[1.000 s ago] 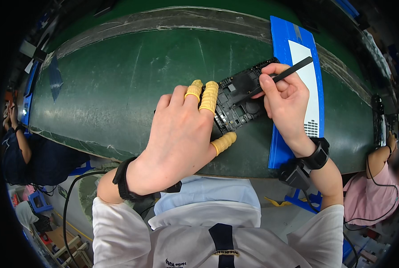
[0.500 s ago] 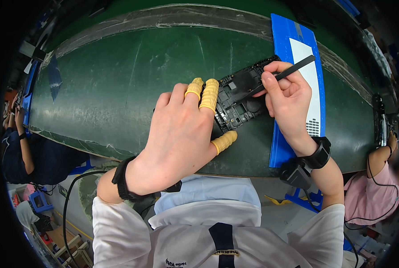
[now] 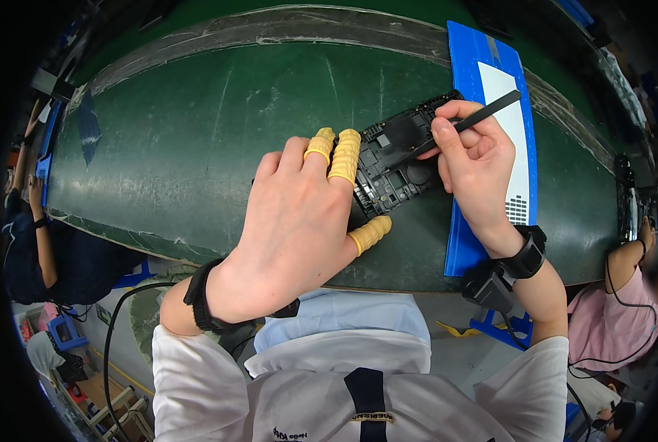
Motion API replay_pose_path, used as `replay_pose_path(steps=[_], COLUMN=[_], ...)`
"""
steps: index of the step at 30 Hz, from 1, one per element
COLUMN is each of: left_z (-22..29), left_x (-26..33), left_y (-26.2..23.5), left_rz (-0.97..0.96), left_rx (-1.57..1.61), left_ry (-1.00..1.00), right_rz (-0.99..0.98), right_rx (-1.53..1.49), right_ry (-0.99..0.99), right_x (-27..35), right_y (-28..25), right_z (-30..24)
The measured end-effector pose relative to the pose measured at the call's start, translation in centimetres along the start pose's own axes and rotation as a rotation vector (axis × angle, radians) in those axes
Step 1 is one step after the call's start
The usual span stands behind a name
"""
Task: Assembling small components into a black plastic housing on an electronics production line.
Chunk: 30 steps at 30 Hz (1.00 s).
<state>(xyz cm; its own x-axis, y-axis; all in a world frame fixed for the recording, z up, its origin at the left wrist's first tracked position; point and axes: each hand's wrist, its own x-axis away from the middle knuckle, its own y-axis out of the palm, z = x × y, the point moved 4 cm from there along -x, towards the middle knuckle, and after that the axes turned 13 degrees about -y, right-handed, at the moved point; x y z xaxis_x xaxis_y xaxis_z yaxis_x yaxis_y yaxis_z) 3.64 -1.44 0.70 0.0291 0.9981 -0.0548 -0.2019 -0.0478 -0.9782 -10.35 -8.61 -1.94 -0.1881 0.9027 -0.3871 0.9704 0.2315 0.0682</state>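
Observation:
A black rectangular device frame (image 3: 399, 158) lies on the green belt (image 3: 196, 132), its inner side up. My left hand (image 3: 299, 221) rests on its near left end, pinning it down with yellow finger cots on two fingers and the thumb. My right hand (image 3: 476, 166) grips a thin black stylus-like tool (image 3: 483, 114) like a pen, its tip down on the frame's middle. Most of the frame's left part is hidden under my left fingers.
A blue tray with a white card (image 3: 502, 96) lies on the belt under my right hand. Another person sits at the left (image 3: 41, 243), and one in a pink top at the right (image 3: 616, 295). The belt's near edge runs just before my chest.
My right hand has shifted slightly up and left along the frame with the tool. My left hand has stayed on the frame.

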Motion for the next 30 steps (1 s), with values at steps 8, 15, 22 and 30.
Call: replay_pose_path(steps=[8,15,22,30], left_z=[0.0,0.1,0.3,0.8], left_x=[0.1,0.0,0.4,0.9], left_y=[0.0,0.0,-0.2,0.1], left_rz=[-0.001,0.074,0.111,0.134], left_rx=[-0.003,0.032,0.026,0.010], left_ry=[-0.004,0.029,0.063,0.154], right_rz=[-0.005,-0.018,0.044,0.170], right_rx=[-0.013,0.006,0.018,-0.114], right_ry=[-0.007,-0.006,-0.097,-0.106], right_x=[0.0,-0.1,0.0,0.2], right_y=[0.2,0.1,-0.7,-1.9], right_z=[0.0,0.0,-0.5,-3.3])
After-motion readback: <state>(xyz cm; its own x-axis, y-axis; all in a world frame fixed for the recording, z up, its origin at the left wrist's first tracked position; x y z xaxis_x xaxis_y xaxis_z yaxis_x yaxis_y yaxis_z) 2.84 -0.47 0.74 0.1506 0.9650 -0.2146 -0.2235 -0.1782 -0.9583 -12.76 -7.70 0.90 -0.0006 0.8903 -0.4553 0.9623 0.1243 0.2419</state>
